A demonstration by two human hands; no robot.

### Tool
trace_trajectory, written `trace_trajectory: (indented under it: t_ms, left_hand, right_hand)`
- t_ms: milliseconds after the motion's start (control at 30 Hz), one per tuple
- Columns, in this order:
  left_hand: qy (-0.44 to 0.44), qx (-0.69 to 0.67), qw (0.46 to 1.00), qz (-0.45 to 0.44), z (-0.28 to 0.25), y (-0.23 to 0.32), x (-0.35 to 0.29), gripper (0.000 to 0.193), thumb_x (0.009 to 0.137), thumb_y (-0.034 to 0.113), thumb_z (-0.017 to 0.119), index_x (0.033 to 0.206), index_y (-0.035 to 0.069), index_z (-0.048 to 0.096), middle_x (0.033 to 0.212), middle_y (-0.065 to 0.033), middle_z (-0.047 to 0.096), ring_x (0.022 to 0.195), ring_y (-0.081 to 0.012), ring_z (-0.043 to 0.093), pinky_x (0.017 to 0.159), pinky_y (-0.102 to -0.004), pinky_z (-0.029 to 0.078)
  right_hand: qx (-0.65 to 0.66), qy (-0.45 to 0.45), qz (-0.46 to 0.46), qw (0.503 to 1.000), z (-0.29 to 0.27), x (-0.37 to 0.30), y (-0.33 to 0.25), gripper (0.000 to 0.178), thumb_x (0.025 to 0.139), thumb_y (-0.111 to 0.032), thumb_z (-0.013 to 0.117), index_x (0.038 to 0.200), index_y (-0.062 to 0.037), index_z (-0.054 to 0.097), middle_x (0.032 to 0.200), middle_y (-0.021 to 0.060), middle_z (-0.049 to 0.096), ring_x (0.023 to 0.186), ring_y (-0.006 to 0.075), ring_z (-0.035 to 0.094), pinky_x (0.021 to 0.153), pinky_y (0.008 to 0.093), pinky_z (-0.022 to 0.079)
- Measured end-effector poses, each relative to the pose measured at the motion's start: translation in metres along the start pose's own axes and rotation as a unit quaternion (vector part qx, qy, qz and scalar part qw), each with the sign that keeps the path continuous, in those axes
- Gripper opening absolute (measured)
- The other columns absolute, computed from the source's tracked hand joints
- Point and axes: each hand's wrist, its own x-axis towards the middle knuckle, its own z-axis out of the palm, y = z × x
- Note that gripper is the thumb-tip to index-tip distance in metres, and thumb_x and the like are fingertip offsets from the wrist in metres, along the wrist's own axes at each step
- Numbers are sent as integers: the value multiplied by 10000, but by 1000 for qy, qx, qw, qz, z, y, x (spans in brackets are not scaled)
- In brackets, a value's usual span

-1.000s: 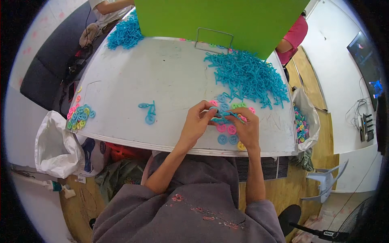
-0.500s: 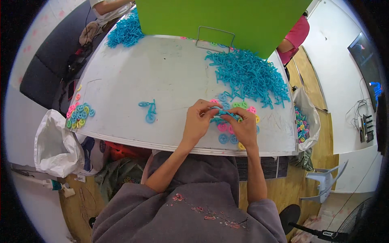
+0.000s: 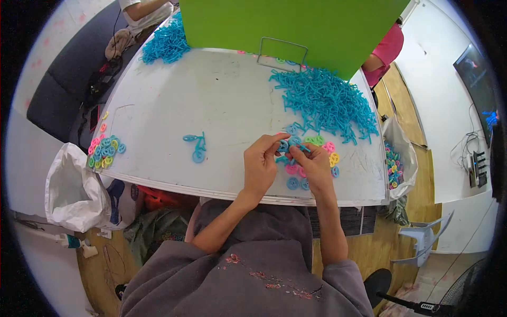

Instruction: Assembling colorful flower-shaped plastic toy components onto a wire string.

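Note:
Above the near right of the table, my left hand [image 3: 261, 162] pinches a small blue spoked wheel [image 3: 283, 146] between thumb and fingertips. Close beside it, my right hand [image 3: 315, 168] is closed on a teal plastic bike frame piece [image 3: 304, 148]; the fingers hide much of it. The two parts are close together, and whether they join I cannot tell. Loose pink, yellow, green and blue wheels [image 3: 334, 158] lie under and around my hands. To the left on the table rests a blue toy bicycle [image 3: 198, 148].
Beyond my hands spreads a large heap of teal frame pieces [image 3: 325, 103], before a green panel [image 3: 296, 26] with a metal wire handle [image 3: 282, 52]. Mixed wheels [image 3: 105, 150] lie at the left edge. White sacks [image 3: 71, 185] flank the table; two other people sit beyond it.
My hands have tilted and turned the parts, so the wheel by my left fingertips now shows more plainly. The view has shifted slightly.

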Motion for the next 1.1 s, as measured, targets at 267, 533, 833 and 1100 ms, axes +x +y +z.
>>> trace_trajectory:
  t_ms: [267, 533, 833, 1100]
  left_hand:
    - [47, 113, 988, 96, 2, -1, -3, 336, 869, -103, 455, 1066, 56, 676, 827, -121, 635, 660, -184, 558, 616, -279, 468]
    - [41, 76, 995, 50, 3, 4, 1, 313, 878, -91, 481, 1084, 57, 666, 855, -101, 628, 664, -151, 527, 612, -269, 456]
    - [-18, -4, 1000, -22, -12, 3, 1, 257, 888, -45, 537, 1096, 37, 664, 860, -73, 581, 732, -134, 565, 671, -245, 484]
    - [21, 139, 990, 11, -44, -1, 6, 274, 831, -49, 608, 1080, 51, 666, 916, -86, 627, 773, -157, 596, 722, -269, 489]
  right_hand:
    - [118, -56, 81, 988, -6, 8, 19, 222, 904, -229, 657, 1001, -31, 674, 828, 30, 688, 681, 58, 591, 581, 195, 442]
    - [20, 83, -9, 996, 17, 2, 10, 208, 879, -205, 683, 935, -4, 679, 786, 18, 685, 638, 59, 585, 528, 185, 409]
    - [-217, 149, -199, 944, 22, 1, 7, 156, 833, -145, 697, 891, -1, 684, 750, 81, 676, 647, 112, 594, 602, 265, 456]
    - [-164, -7, -117, 980, 4, 0, -1, 184, 879, -112, 641, 1009, 15, 673, 861, 79, 704, 753, 103, 627, 672, 248, 486]
